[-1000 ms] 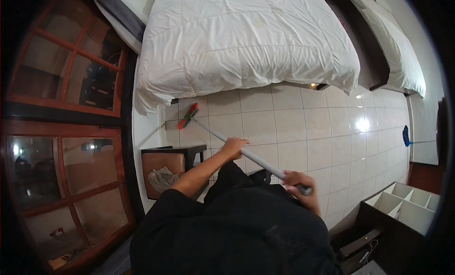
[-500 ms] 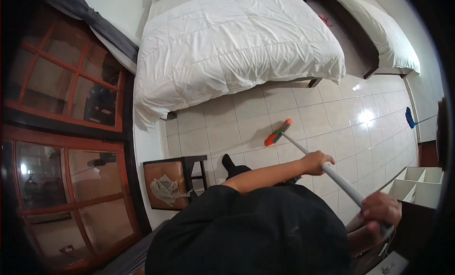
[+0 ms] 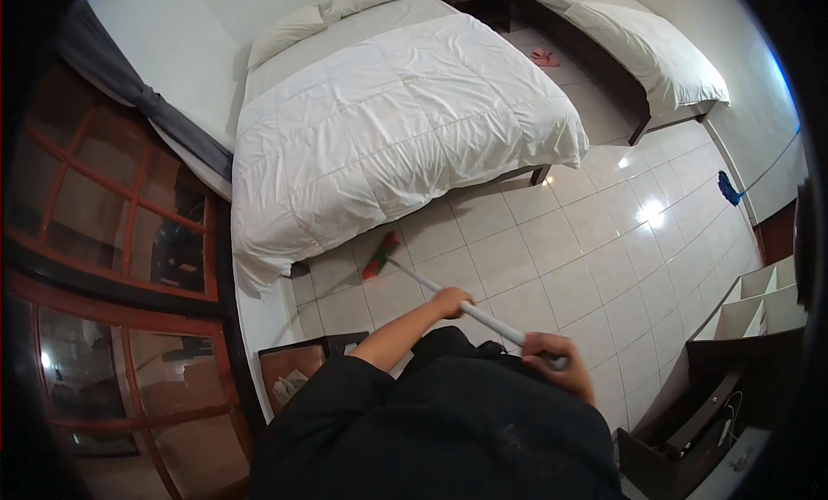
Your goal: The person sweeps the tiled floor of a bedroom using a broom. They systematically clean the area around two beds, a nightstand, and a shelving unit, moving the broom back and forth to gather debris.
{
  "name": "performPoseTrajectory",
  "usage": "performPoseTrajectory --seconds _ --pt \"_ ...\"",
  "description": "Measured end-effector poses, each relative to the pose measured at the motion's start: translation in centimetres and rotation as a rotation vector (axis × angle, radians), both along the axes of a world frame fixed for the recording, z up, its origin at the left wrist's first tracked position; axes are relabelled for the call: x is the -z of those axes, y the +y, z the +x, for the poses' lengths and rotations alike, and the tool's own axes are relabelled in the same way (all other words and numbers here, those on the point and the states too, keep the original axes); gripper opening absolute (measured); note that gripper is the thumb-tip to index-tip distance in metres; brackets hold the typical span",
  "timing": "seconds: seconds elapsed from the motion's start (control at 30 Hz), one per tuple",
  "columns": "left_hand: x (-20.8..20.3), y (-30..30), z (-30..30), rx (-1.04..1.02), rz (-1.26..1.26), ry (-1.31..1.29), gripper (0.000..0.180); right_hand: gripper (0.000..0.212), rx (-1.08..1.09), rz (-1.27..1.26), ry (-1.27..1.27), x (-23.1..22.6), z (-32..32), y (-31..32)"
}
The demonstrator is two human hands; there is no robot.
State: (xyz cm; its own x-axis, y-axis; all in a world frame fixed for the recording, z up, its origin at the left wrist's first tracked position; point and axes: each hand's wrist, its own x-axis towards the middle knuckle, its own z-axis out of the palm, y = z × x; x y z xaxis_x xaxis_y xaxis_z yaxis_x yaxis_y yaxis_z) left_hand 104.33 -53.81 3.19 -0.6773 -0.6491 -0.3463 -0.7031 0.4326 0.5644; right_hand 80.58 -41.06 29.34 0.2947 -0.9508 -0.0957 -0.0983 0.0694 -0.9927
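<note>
Both my hands are closed on the pale grey handle of a broom (image 3: 496, 325). My left hand (image 3: 453, 303) wraps the handle partway down. Around its upper end, close to my body, is my right hand (image 3: 559, 360). The handle slants away to the left. Its red and green broom head (image 3: 382, 255), slightly blurred, is on the tiled floor (image 3: 509, 257) near the front edge of a bed (image 3: 388, 121) with a white quilt. Its bristles are too blurred to make out.
A brown-seated chair (image 3: 291, 365) with a grey cloth (image 3: 289, 386) is at the lower left, by the windows (image 3: 129, 345). A blue mop (image 3: 730, 188) leans at the right wall. Dark furniture with a drawer (image 3: 703, 414) and white compartments (image 3: 750, 306) stands right. Pink slippers (image 3: 544, 58) lie between the beds.
The broom head has swept left across the tiles toward the bed's near left corner. Both hands have moved left with the handle, and the view has shifted.
</note>
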Motion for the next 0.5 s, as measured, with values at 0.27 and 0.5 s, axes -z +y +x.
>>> performPoseTrajectory --seconds 0.27,0.5 --pt "-10.2 -0.3 -19.7 0.217 0.001 0.504 0.027 0.011 0.085 -0.595 0.155 -12.1 -8.5 -0.5" --pt "-14.8 0.2 -11.7 0.098 0.013 0.360 0.031 0.014 -0.015 -0.627 -0.151 -10.8 -8.4 -3.1"
